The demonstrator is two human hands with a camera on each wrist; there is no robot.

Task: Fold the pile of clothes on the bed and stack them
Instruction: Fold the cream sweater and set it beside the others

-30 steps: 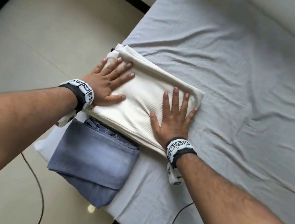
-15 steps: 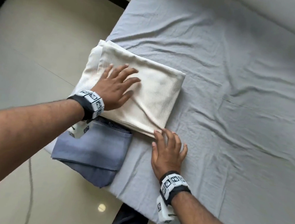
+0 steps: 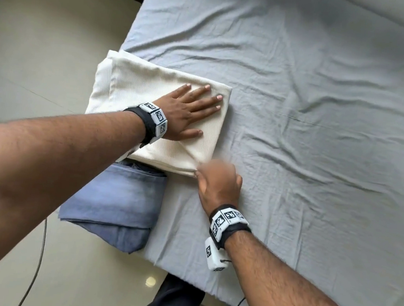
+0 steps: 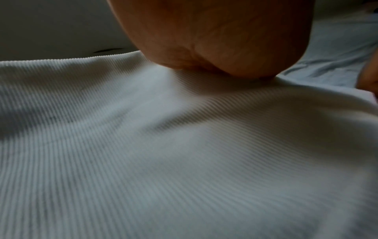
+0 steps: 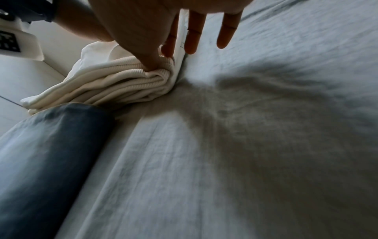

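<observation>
The cream ribbed garment (image 3: 157, 96) lay folded at the left edge of the bed (image 3: 318, 137), and everything else is placed from it. In the head view your left hand (image 3: 184, 113) lay flat on top of it, fingers straight and slightly spread, palm down, holding nothing. Your right hand (image 3: 218, 180) sat at the garment's near right corner, blurred, so from here you could not tell how its fingers lay. A folded blue garment (image 3: 115, 201) lay just nearer to you than the cream one, its far end tucked under the cream garment's near edge and its left part hanging past the bed's side. Both wrists wore black bands with white marker blocks.

From the left wrist view you saw the heel of your left hand (image 4: 225, 40) pressed into the cream ribbed garment (image 4: 184, 161), denting the fabric beneath it; the fingers were out of sight here. The grey sheet of the bed (image 4: 337, 48) showed beyond the garment to the right.

From the right wrist view your right hand (image 5: 155, 24) met the corner of the cream garment (image 5: 114, 84), where the stacked folded layers showed. Thumb and forefinger pinched the top layer at that corner, while the other fingers (image 5: 227, 32) pointed out straight above the bed (image 5: 245, 145), apart from each other. The blue garment (image 5: 47, 153) lay just nearer than the cream one, touching its lower edge.
</observation>
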